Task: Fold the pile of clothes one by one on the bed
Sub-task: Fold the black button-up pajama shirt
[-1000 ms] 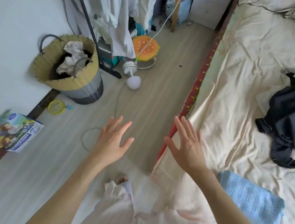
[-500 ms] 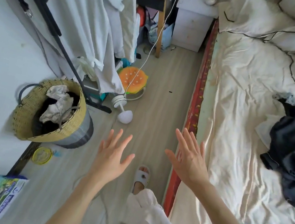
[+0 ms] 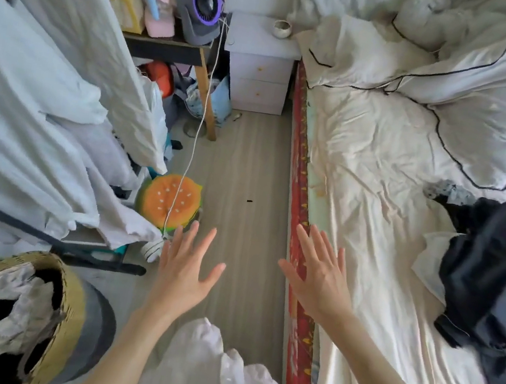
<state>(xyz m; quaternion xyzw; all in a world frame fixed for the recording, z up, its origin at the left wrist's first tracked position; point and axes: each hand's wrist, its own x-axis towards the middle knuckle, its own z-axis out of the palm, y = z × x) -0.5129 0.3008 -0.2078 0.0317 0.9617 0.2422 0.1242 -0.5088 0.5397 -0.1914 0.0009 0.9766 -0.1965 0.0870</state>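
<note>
**Still empty-handed: the view has lifted toward the head of the bed**

Now the camera looks further up the room than it did a second ago. A blue knitted cloth that lay on the near part of the bed has dropped out of sight, and a white bedside cabinet [image 3: 259, 68] and rumpled pillows have come into view at the top.

Both hands remain raised in front of the person, palms down, fingers straight and spread, holding nothing. The left hand [image 3: 185, 267] hovers over the wooden floor. The right hand [image 3: 319, 276] hovers over the red edge of the bed [image 3: 363, 183], not visibly touching it.

The pile of clothes [image 3: 493, 285], a dark navy heap, lies on the cream sheet at the right side of the view, well apart from both hands. It looks unfolded.

To the left stand a woven basket [image 3: 72, 305] with crumpled cloth inside and an orange burger-shaped stool [image 3: 173, 200].

Judging by this, no garment is in hand; folding appears paused or not begun, and the next reach would go rightward to the heap.
</note>
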